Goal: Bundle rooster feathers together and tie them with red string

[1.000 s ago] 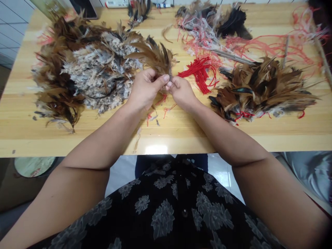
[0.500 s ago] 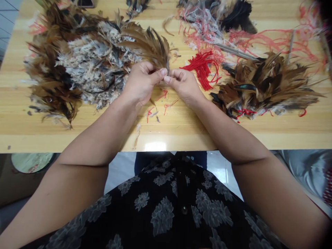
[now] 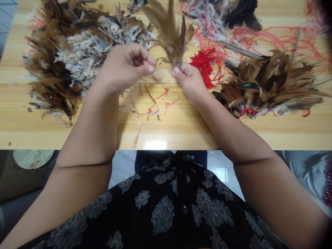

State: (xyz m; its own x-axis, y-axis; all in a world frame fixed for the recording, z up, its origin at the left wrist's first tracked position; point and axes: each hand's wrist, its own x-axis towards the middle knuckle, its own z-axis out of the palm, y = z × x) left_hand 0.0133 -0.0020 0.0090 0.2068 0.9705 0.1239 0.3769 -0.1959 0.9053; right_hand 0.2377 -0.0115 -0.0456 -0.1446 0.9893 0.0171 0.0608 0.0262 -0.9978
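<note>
My right hand (image 3: 190, 81) pinches the base of a bunch of brown feathers (image 3: 169, 38) between thumb and fingers, with the plumes fanning up and away from me. To its left, apart from the bunch, my left hand (image 3: 127, 65) has its fingers curled and its thumb close to the index fingertip. A faint blur shows by those fingertips; whether it is a thin strand I cannot make out. Beyond the left hand lies a large pile of brown and grey feathers (image 3: 77, 58). Red strings (image 3: 207, 67) lie in a bundle just behind my right hand.
On the right lies a heap of brown feathers (image 3: 269, 84) tied with red string. Behind are tangled pink and white strings (image 3: 207, 17), dark feathers (image 3: 243, 14) and thin sticks (image 3: 241, 48). Small red scraps (image 3: 166, 92) dot the wooden table (image 3: 181, 133) near its front edge.
My hands, together at the feather base before, have parted. The left moved left, away from the bunch; the right keeps the feathers, now raised more upright and slightly to the right.
</note>
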